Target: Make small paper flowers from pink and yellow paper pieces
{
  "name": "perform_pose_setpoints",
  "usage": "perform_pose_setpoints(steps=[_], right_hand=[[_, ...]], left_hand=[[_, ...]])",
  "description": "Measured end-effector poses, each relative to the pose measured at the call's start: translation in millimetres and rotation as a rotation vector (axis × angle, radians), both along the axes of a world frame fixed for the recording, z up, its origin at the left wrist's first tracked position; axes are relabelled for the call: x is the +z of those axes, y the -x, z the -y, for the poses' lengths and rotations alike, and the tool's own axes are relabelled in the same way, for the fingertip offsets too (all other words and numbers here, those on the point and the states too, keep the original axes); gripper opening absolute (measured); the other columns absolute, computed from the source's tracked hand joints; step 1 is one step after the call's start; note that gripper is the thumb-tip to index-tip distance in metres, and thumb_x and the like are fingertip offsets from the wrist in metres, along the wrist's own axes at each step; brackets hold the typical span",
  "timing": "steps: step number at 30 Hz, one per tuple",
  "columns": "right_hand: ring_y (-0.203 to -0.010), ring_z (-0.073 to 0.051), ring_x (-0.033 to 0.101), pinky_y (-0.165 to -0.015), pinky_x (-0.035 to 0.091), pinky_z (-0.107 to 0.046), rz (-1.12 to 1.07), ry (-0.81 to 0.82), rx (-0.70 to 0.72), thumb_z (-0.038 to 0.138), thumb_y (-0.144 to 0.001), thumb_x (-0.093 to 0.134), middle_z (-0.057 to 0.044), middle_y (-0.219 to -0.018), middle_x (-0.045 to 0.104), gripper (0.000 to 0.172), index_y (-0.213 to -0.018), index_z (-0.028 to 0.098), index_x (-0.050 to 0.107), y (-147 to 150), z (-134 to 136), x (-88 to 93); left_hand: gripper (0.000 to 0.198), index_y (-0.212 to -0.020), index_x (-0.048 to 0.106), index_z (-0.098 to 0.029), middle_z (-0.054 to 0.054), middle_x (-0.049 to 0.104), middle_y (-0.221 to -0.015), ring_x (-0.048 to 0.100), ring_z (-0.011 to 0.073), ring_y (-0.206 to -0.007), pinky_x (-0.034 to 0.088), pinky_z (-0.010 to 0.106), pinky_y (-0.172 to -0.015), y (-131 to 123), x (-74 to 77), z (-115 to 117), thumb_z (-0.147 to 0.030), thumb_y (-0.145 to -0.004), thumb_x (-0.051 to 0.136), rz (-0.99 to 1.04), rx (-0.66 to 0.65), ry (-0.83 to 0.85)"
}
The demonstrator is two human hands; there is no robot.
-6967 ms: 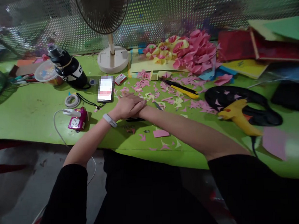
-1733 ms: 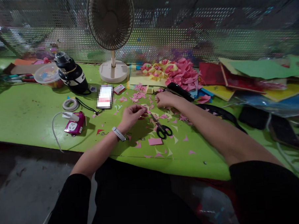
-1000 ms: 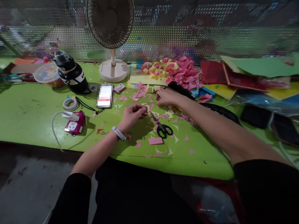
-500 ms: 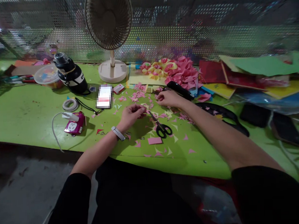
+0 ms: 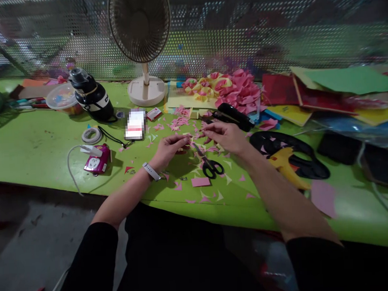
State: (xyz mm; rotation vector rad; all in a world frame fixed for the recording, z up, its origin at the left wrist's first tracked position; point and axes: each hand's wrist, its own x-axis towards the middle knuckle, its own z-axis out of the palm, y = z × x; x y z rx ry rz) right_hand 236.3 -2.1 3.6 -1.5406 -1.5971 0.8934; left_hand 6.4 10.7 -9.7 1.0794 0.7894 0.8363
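Observation:
My left hand (image 5: 171,150) is pinched closed over the green table (image 5: 117,166); what its fingertips hold is too small to make out. Facing it, my right hand (image 5: 219,136) also has its fingers pressed together, with something tiny and unclear at the tips. A small gap separates the two hands. Scissors with black handles (image 5: 211,167) lie between and below them, blades pointing away from me. Just under the handles is a pink paper rectangle (image 5: 200,182). Pink and pale scraps (image 5: 180,120) are scattered around both hands.
Behind stand a fan (image 5: 146,94), a black bottle (image 5: 95,102) and a pile of pink paper flowers (image 5: 243,89). A black stapler-like tool (image 5: 234,117) lies beyond my right hand. To the left are a phone (image 5: 135,124), a tape roll (image 5: 91,135) and a purple power adapter (image 5: 96,162).
My right hand has come slightly nearer to me, and its forearm has swung toward me, uncovering a yellow piece and a pink sheet at the right. My left hand has barely moved.

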Motion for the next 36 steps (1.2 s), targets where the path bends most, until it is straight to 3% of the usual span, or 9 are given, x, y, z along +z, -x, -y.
perform_pose_setpoints(steps=[5,12,18,24,27,31,34,36], right_hand=[[-0.054,-0.012,0.057,-0.054,0.049,-0.025,-0.034,0.019,-0.039,0.042,-0.088,0.058,-0.003,-0.085,0.07,0.05,-0.135,0.024,0.056,16.6,16.7,5.6],[-0.077,-0.018,0.066,-0.069,0.053,-0.031,-0.027,0.061,0.09,0.033,-0.085,0.059,-0.006,-0.093,0.072,0.023,-0.099,0.022,0.073,30.8,33.7,8.6],[-0.06,-0.015,0.055,-0.055,0.044,-0.028,-0.013,0.03,0.167,0.054,-0.08,0.071,-0.001,-0.073,0.065,0.032,-0.079,0.022,0.065,42.8,40.2,5.7],[-0.067,-0.017,0.062,-0.059,0.049,-0.029,-0.11,0.089,0.172,0.044,-0.085,0.064,-0.003,-0.079,0.069,0.022,-0.086,0.023,0.071,37.9,41.0,13.0],[-0.07,-0.017,0.065,-0.065,0.052,-0.031,-0.192,0.123,0.157,0.039,-0.085,0.063,-0.003,-0.076,0.069,0.019,-0.08,0.022,0.07,36.3,40.6,17.5],[-0.062,-0.014,0.062,-0.062,0.052,-0.028,-0.268,0.137,0.124,0.036,-0.077,0.072,-0.001,-0.068,0.066,0.015,-0.074,0.021,0.069,35.2,37.4,16.2],[-0.057,-0.012,0.059,-0.054,0.048,-0.025,-0.407,0.164,-0.013,0.04,-0.072,0.075,-0.001,-0.066,0.065,0.02,-0.074,0.021,0.07,34.0,33.3,11.6],[-0.056,-0.011,0.058,-0.052,0.047,-0.025,-0.443,0.151,-0.091,0.042,-0.071,0.076,-0.002,-0.068,0.067,0.023,-0.076,0.02,0.072,34.5,32.0,8.9]], left_hand=[[0.03,-0.084,0.072,-0.016,0.005,0.073,-0.089,0.067,0.0119,-0.081,0.054,0.028,-0.073,-0.1,4.2,3.1,-0.043,-0.075,0.079,-0.018,0.004,-0.025],[0.031,-0.078,0.072,-0.016,0.002,0.069,-0.076,0.058,0.007,-0.066,0.046,0.024,-0.065,-1.0,2.7,3.5,-0.045,-0.074,0.08,0.006,0.033,-0.134],[0.037,-0.074,0.07,-0.015,0.001,0.068,-0.075,0.057,0.0073,-0.066,0.043,0.023,-0.064,-3.0,3.1,4.5,-0.05,-0.07,0.082,-0.045,0.051,-0.12],[0.033,-0.077,0.072,-0.016,0.002,0.07,-0.079,0.058,0.0083,-0.068,0.044,0.024,-0.065,-1.5,3.9,4.1,-0.047,-0.073,0.08,-0.048,0.029,-0.124],[0.033,-0.079,0.073,-0.016,0.003,0.071,-0.079,0.059,0.0089,-0.069,0.044,0.024,-0.065,-0.1,3.8,3.3,-0.048,-0.073,0.08,-0.063,0.015,-0.129],[0.032,-0.084,0.073,-0.016,0.004,0.071,-0.084,0.06,0.0103,-0.072,0.047,0.026,-0.069,0.1,3.0,1.3,-0.047,-0.075,0.078,-0.107,-0.012,-0.162],[0.027,-0.093,0.073,-0.02,0.006,0.07,-0.097,0.061,0.0129,-0.085,0.049,0.028,-0.076,-1.0,4.8,0.9,-0.042,-0.079,0.077,-0.12,0.123,-0.301],[0.022,-0.089,0.072,-0.02,0.005,0.068,-0.093,0.059,0.013,-0.084,0.048,0.027,-0.074,-2.2,6.8,2.5,-0.041,-0.084,0.072,-0.149,0.224,-0.396]])
